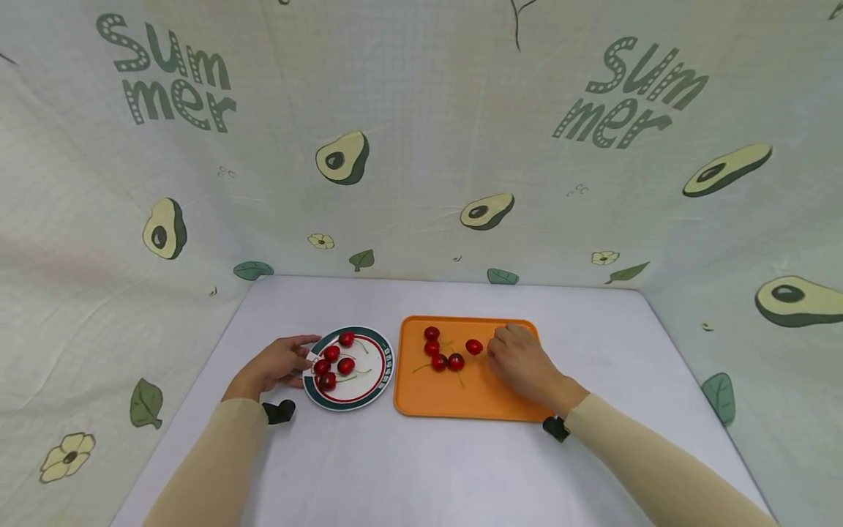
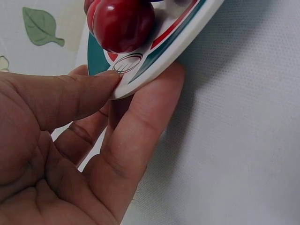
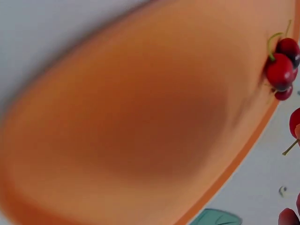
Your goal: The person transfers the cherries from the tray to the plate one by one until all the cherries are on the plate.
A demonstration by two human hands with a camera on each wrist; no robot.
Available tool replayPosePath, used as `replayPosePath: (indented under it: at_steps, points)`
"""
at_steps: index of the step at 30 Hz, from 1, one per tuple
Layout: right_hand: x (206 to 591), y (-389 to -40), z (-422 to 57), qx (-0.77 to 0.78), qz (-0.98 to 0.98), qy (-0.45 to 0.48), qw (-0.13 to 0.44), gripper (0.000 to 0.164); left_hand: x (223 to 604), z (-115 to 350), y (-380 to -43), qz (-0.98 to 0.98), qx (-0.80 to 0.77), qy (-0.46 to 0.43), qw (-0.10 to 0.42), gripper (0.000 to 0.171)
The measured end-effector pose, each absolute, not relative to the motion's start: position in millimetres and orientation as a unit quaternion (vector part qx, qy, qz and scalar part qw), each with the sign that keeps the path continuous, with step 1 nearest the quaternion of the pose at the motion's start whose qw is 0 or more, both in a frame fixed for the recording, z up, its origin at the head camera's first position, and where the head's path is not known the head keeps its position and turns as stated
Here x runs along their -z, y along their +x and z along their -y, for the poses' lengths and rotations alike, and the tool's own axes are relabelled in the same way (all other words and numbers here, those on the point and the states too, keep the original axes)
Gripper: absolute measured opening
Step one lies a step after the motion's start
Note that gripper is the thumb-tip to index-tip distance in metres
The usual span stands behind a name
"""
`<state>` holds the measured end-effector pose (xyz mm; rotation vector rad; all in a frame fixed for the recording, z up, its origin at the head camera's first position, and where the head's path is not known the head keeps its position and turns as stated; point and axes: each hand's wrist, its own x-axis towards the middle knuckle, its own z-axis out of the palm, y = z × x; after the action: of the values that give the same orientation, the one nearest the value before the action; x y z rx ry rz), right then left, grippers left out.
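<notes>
My left hand (image 1: 279, 364) grips the left rim of a round white plate (image 1: 372, 377) with a green and red border. The thumb (image 2: 93, 91) presses on top of the rim and other fingers are beneath it. Several red cherries (image 1: 332, 353) with stems are gathered on the plate's left part. Over the right side of an orange tray (image 1: 421, 399), my right hand (image 1: 520, 359) has curled fingers and pinches a cherry (image 1: 474, 347). In the right wrist view, that cherry (image 3: 294, 124) shows only at the right edge, its stem pointing down, a fingertip overlapping it.
Several more cherries (image 1: 439, 361) lie clustered on the tray's left half. Plate and tray stand side by side on a white table (image 1: 369, 468). A printed cloth (image 1: 421, 146) with avocados and leaves hangs behind the table and at its sides.
</notes>
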<state>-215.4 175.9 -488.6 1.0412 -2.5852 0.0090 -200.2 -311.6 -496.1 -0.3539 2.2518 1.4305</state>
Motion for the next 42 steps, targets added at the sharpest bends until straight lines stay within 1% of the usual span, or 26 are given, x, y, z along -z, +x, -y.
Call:
replayPosePath:
  at_steps: [5,7,12,17,23,33,42]
  points:
    - [473.1,-219.8,-146.1,0.01,0.899,0.396,0.185,0.012,498.3,311.8,-200.7,-0.814,-0.519,-0.133,0.225,0.063]
    - [468.2,-221.9,-132.1,0.023,0.892,0.41,0.19,0.015,499.2,312.4,-201.6,-0.814,-0.519,-0.137,0.223,0.062]
    - [464.7,-227.7,-93.2,0.051,0.872,0.44,0.206,0.018,500.1,313.7,-203.3,-0.814,-0.519,-0.14,0.221,0.062]
    - [466.2,-230.8,-53.5,0.039,0.871,0.453,0.184,0.015,501.4,313.9,-204.0,-0.816,-0.516,-0.138,0.222,0.062]
    - [470.6,-232.0,-16.1,0.071,0.868,0.46,0.173,0.018,500.1,314.9,-205.3,-0.816,-0.517,-0.132,0.223,0.063]
    - [484.3,-232.8,26.8,0.082,0.869,0.464,0.154,0.026,500.7,314.8,-202.9,-0.813,-0.521,-0.134,0.223,0.062]
    - [495.7,-235.7,40.8,0.077,0.879,0.451,0.134,0.024,496.0,313.9,-199.8,-0.813,-0.522,-0.131,0.221,0.061]
